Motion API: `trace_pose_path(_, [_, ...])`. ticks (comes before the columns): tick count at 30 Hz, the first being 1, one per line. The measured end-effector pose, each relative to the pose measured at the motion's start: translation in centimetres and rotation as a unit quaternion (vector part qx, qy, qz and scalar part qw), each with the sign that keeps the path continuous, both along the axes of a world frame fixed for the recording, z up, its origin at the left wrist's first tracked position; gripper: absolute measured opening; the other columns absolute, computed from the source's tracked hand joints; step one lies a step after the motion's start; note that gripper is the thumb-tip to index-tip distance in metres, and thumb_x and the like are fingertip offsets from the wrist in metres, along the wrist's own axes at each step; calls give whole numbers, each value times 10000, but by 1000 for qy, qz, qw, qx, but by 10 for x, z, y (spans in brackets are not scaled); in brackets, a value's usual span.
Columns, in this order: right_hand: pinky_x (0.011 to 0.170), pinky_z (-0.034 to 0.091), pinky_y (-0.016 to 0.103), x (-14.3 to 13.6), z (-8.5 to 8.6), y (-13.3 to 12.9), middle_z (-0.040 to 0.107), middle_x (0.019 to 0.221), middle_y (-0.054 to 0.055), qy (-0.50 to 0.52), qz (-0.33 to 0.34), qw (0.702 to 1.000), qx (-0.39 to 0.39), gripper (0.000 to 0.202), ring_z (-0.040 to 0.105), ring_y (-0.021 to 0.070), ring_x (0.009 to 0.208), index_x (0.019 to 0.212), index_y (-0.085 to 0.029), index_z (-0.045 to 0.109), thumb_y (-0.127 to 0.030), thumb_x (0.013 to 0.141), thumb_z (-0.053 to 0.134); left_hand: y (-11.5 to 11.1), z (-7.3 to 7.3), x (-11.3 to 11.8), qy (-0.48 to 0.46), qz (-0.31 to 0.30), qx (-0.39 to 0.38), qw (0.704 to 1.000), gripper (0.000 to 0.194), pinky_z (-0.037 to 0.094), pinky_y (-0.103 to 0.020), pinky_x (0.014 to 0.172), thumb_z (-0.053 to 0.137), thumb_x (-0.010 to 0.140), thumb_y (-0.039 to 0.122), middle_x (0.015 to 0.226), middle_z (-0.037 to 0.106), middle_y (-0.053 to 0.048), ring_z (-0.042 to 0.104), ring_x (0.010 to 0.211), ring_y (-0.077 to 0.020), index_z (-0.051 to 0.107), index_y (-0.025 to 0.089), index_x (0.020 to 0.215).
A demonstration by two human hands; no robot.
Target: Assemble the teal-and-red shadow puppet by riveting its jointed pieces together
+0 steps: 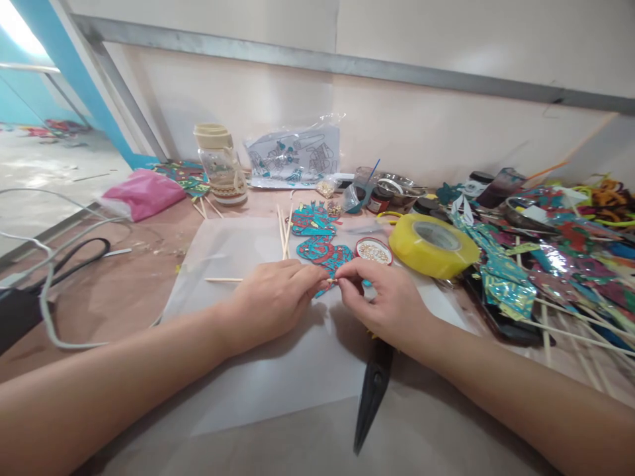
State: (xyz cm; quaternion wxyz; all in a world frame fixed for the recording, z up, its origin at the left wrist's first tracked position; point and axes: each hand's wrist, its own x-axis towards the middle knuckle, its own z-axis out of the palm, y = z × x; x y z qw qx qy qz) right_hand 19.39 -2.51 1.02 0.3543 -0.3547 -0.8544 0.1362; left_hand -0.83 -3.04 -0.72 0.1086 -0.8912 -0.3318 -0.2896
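Note:
My left hand is closed around a thin wooden stick, which sticks out to the left; its other end shows at my fingertips. My right hand pinches at that end, touching something tiny and reddish that is too small to make out. Just behind my hands lie blue and red painted cut-out figures on a white sheet. More wooden sticks rest beside the figures. Pliers with dark jaws lie below my right hand, their handles mostly hidden.
Behind my right hand are a round lid of small metal pieces and a yellow tape roll. Painted cut-outs and sticks pile up at right. A bottle, pink bag and white cables are at left.

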Motion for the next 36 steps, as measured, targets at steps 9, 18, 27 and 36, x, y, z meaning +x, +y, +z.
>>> trace_pose_path(9, [638,439,240,3,-2,-1,652,720,22,-42,40,991,124,114,566,125,655,827,-151,624,-122,848,515,1,1,0,10,-16,2,1000,290,455,-283,587,333,999,232,736,679,-21,633,649,-175,604,143,947])
trace_pose_path(18, [622,435,219,1,-3,-1,642,692,17,-23,24,994,101,122,555,112,625,777,-142,623,-87,799,517,0,2,2,-39,2,-20,999,232,485,-264,665,391,998,294,807,684,-10,663,737,-158,567,160,925])
trace_pose_path(27, [624,416,230,1,-5,-3,628,661,19,-56,12,990,127,140,547,120,621,727,-146,612,-112,813,507,1,-2,2,-36,-11,-5,999,188,456,-243,629,419,994,283,749,662,16,638,669,-133,541,178,896])
trace_pose_path(36, [486,330,180,-6,3,-5,556,561,-49,-15,-27,997,-76,120,443,65,498,695,-166,600,-123,771,518,-2,-3,1,-1,1,66,998,108,417,-260,625,473,965,197,715,599,23,594,677,-141,509,179,865])
